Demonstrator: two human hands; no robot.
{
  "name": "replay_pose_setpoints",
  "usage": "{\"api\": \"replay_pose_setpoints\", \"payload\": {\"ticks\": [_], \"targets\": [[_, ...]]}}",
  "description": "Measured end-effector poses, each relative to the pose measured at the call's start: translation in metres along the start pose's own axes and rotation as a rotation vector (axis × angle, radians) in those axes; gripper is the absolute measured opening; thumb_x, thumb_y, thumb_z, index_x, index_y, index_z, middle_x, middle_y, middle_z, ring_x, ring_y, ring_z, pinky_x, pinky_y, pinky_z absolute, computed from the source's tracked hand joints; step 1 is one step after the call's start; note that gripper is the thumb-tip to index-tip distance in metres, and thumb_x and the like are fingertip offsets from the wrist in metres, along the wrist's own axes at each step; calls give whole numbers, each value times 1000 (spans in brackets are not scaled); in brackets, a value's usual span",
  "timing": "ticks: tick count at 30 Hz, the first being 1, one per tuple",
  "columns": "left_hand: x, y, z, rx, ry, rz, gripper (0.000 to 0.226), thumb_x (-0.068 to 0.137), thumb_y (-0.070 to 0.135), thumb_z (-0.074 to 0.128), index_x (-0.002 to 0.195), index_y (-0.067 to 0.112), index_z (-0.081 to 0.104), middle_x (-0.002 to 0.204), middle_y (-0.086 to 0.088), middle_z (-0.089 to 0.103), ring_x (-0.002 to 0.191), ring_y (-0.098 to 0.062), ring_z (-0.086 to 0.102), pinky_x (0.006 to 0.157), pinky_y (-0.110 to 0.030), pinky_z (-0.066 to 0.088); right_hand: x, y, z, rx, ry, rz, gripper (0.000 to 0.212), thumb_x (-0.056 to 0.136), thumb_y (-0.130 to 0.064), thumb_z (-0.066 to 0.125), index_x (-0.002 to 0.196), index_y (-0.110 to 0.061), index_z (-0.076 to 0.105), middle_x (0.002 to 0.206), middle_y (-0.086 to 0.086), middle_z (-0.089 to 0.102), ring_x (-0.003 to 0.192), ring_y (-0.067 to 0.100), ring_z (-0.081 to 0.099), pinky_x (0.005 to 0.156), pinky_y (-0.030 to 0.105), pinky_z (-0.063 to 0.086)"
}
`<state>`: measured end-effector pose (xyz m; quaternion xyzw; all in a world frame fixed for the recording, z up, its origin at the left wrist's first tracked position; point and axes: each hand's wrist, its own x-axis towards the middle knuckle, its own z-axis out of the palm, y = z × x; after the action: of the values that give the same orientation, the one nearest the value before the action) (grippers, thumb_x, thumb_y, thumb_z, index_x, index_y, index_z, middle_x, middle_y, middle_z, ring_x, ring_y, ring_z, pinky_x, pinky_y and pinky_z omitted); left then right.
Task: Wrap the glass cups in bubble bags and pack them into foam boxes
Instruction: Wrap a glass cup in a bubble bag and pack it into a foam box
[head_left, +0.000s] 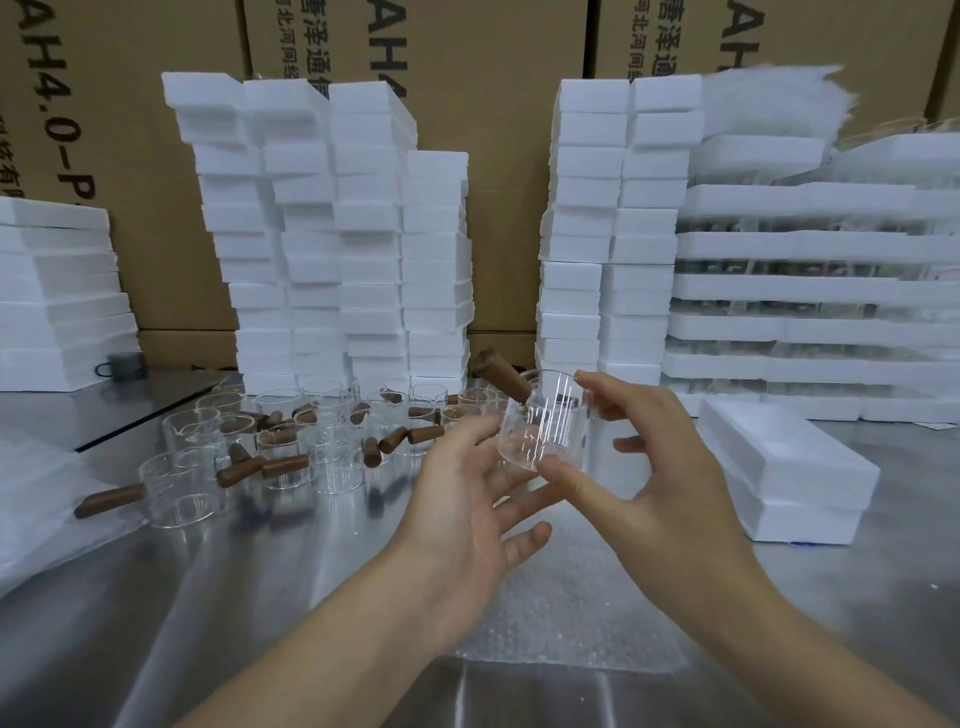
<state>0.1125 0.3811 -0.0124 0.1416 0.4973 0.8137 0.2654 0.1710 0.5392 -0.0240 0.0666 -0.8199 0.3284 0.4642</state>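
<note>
A clear ribbed glass cup (543, 421) with a brown wooden handle (500, 376) is held tilted above the steel table. My right hand (654, 462) grips it, thumb under its base and fingers at its rim. My left hand (467, 499) is beside it with straight spread fingers, fingertips near the cup's left wall. A flat bubble bag (566, 613) lies on the table below my hands. Two stacked foam boxes (789, 462) sit to the right, apart from my hands.
Several more glass cups with wooden handles (291, 441) crowd the table at left centre. Tall stacks of foam boxes (337, 234) stand behind, with foam trays of glassware (810, 291) at right. Bubble sheets (36, 493) lie at far left. Cardboard cartons (493, 78) form the back wall.
</note>
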Motion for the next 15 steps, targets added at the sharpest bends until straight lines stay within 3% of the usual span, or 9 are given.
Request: {"api": "replay_pose_setpoints", "payload": {"ticks": [3, 5, 10, 15], "targets": [[-1, -2, 0, 12, 8, 11, 37, 94, 38, 57, 114, 17, 80, 110, -6, 81, 90, -18, 79, 81, -39, 54, 1, 4, -1, -95, 23, -14, 64, 85, -42, 82, 143, -42, 54, 128, -21, 51, 128, 9, 51, 102, 25, 46], [-2, -3, 2, 39, -16, 15, 42, 91, 38, 62, 122, 15, 77, 113, -7, 81, 90, -16, 79, 85, -40, 56, 1, 6, -1, -134, 16, -29, 66, 85, -40, 82, 144, -43, 53, 127, -21, 48, 128, 8, 49, 101, 26, 46], [-4, -2, 6, 76, -9, 49, 46, 91, 45, 65, 126, 17, 77, 115, -3, 82, 89, -9, 76, 88, -37, 52, 2, 8, 0, -139, 10, -48, 72, 86, -42, 80, 150, -41, 46, 133, -23, 48, 130, 7, 49, 102, 25, 44], [-4, -1, 5, -24, -62, -10, 56, 95, 52, 53, 125, 11, 78, 122, -10, 80, 103, -16, 71, 84, -35, 50, 3, 10, 0, -96, -54, 3, 63, 85, -46, 81, 139, -50, 49, 131, -32, 51, 130, 1, 48, 106, 31, 46]]}}
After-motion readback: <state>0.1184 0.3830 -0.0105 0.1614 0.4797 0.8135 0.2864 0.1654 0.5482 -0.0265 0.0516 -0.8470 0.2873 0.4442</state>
